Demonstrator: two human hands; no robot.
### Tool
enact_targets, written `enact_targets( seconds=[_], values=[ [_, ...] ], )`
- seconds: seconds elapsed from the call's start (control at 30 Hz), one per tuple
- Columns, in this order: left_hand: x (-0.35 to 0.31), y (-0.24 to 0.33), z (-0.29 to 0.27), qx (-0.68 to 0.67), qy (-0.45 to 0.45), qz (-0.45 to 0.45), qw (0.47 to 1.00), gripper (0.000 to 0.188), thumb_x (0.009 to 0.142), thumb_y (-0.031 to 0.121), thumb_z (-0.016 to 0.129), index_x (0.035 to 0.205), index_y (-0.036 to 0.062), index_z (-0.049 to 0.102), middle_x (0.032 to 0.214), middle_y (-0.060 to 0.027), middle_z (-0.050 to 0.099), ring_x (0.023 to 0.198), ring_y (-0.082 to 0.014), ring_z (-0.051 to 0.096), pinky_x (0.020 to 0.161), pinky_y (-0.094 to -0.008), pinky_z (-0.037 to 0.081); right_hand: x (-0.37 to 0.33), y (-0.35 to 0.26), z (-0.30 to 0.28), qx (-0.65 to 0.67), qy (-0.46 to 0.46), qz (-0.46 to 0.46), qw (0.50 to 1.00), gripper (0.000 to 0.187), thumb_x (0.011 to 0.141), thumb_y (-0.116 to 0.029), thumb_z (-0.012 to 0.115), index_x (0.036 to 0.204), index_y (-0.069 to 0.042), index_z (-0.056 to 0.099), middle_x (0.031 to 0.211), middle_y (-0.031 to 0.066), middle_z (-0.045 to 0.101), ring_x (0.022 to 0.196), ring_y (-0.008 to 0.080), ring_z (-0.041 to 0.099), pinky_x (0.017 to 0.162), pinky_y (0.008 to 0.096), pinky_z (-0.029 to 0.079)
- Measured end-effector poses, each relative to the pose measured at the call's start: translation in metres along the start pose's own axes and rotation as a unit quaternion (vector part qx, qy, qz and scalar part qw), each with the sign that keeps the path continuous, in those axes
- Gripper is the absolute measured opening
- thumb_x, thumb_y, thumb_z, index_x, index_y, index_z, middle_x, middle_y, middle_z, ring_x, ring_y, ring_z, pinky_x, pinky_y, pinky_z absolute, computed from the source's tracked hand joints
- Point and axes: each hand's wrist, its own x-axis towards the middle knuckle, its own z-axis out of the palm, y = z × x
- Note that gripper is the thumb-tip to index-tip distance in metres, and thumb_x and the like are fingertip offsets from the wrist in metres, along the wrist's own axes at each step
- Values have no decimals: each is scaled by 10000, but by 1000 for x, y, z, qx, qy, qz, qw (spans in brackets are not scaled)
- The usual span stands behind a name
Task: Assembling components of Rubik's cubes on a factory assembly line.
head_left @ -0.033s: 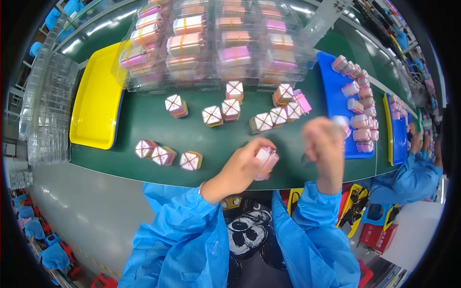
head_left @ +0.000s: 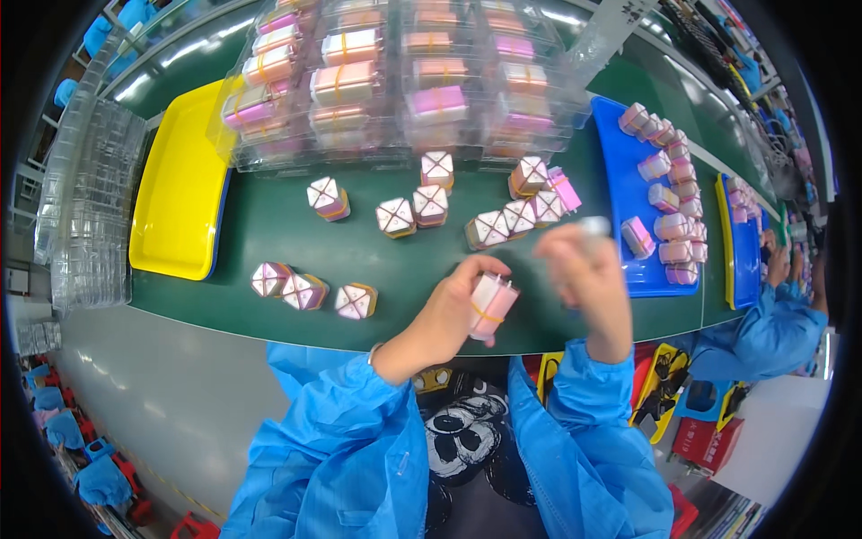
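Observation:
My left hand (head_left: 442,313) is closed round a small pink-and-white block (head_left: 492,304) with a yellow band round it, tilted above the table's front part. To its right, my right hand (head_left: 588,283) is raised and smeared by motion. A whitish end (head_left: 593,226) sticks out at the top of that curled hand; what it belongs to cannot be made out. Several similar blocks stand on the green table with crossed dark lines on their white tops, among them one block (head_left: 356,301) left of my left hand. A pink block (head_left: 563,189) leans beside the far right group.
Behind the blocks are clear plastic trays (head_left: 391,148) filled with banded blocks. A yellow tray (head_left: 171,242) lies left, near stacked clear trays (head_left: 90,207). On the right, a blue tray (head_left: 633,280) holds several blocks. Another person's blue sleeve (head_left: 763,337) is at far right.
My right hand has moved left, uncovering a block on the blue tray. The block in my left hand has turned and shifted slightly left, showing more of its banded side.

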Motion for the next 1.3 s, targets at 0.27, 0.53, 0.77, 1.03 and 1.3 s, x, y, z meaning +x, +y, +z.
enact_targets(
  seconds=[0.27, 0.53, 0.77, 1.03, 1.3],
  values=[
    [-18, 7, -3, 90, 86, -5, 992, 963, 917, 758, 16, 1387, -30, 309, 939, -137, 652, 686, -197, 615, 639, -313, 520, 10, 15, 31, -49, -162, 80, 982, 206, 880, -182, 749, 982, -11, 699, 823, 12, 676, 721, 44, 577, 613, 236, 457],
    [-40, 19, -9, 435, 150, 212, 862, 714, 746, 310, 838, 1304, 23, 497, 1155, -142, 635, 1041, -319, 639, 863, -401, 516, -2, 30, 15, 79, -213, -18, 974, 344, 822, 93, 696, 1148, -3, 646, 1301, 124, 570, 945, 79, 612, 761, 224, 486],
    [-41, 5, -13, 464, 242, 203, 828, 691, 689, 88, 861, 1292, 27, 530, 1109, -132, 618, 973, -260, 632, 808, -356, 531, 5, 15, 31, -37, -201, -101, 974, 439, 827, 64, 659, 1252, -40, 624, 1382, 152, 546, 1264, 266, 542, 1029, 379, 452],
    [-47, 0, -20, 484, 304, 194, 797, 630, 720, 60, 835, 1264, 5, 523, 1103, -140, 537, 953, -260, 581, 807, -364, 513, 27, 11, 43, -403, -26, -188, 895, 463, 767, -6, 735, 1212, -91, 640, 1239, 108, 611, 1007, 322, 665, 835, 378, 547],
    [-57, -6, -13, 496, 279, 369, 735, 748, 659, 200, 898, 1257, 82, 464, 1273, -154, 475, 1211, -385, 475, 986, -503, 432, -7, 1, 15, -354, -100, -152, 917, 513, 721, -32, 784, 1210, -76, 636, 1149, 103, 649, 1004, 335, 658, 825, 386, 544]
  ],
)
